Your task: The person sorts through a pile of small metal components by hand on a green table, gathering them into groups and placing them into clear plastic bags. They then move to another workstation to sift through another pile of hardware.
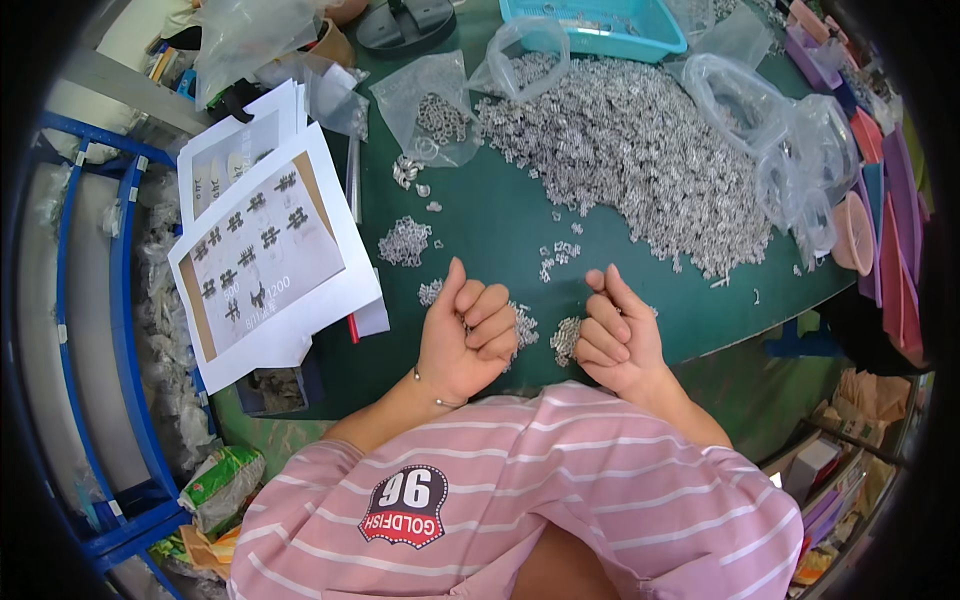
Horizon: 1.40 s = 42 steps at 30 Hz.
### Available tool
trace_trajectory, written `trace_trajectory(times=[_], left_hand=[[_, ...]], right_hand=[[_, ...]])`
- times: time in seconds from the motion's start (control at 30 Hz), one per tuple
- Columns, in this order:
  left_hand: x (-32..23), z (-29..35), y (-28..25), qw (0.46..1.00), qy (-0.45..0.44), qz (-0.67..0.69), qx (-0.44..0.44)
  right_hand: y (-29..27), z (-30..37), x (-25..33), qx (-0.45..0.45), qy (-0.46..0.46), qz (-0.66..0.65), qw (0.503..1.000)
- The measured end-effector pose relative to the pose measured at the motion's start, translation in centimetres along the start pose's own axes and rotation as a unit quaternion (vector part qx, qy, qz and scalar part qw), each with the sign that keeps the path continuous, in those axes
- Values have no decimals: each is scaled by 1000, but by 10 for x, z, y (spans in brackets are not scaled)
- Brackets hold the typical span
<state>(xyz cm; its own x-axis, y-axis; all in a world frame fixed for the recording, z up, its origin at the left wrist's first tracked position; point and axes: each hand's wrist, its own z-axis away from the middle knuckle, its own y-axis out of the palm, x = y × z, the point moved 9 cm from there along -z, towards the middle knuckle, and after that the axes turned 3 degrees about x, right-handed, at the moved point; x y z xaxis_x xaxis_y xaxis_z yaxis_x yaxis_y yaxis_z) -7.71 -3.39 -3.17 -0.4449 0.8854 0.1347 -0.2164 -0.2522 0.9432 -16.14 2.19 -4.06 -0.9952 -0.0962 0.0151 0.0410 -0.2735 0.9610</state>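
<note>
My left hand [466, 330] is closed, its fingers curled in and the thumb up; whatever lies inside is hidden. Across from it, my right hand [620, 330] is also closed, thumb and forefinger close together, and I cannot make out anything held there. Between the hands lie two small heaps of metal pieces, one [524, 328] against my left fingers, the other [564, 341] beside my right fingers. A few loose pieces [558, 256] sit just beyond. Further off spreads a large pile of small silvery metal parts [640, 150] on the green table [480, 225].
Small heaps [404, 242] and a clear bag of metal rings [440, 118] lie at the left, near printed photo sheets [270, 250]. A turquoise basket [600, 40] stands at the back. Plastic bags [800, 150] and coloured bins [890, 250] line the right; a blue rack [130, 230] stands left.
</note>
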Motion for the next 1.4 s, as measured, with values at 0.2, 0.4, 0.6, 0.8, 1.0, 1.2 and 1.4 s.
trace_trajectory(times=[0.2,0.4,0.6,0.8,1.0,1.2,1.4], left_hand=[[-7,-8,5,999,0,-7,33],[-11,-4,8,998,6,-40,42],[-16,-2,11,997,0,-44,68],[-19,-13,15,991,-12,-36,131],[-28,-17,12,987,-3,-13,159],[-29,-16,9,987,-5,-22,159],[-29,-15,10,985,-4,-29,168]], right_hand=[[21,-16,31,-18,-56,43,997],[71,-61,80,-28,-101,354,929],[147,-117,142,-96,-261,921,272],[128,-155,165,-57,-172,967,178],[149,-170,165,-83,-227,537,808],[146,-188,185,-73,-416,416,806],[148,-197,188,-61,-475,392,786]])
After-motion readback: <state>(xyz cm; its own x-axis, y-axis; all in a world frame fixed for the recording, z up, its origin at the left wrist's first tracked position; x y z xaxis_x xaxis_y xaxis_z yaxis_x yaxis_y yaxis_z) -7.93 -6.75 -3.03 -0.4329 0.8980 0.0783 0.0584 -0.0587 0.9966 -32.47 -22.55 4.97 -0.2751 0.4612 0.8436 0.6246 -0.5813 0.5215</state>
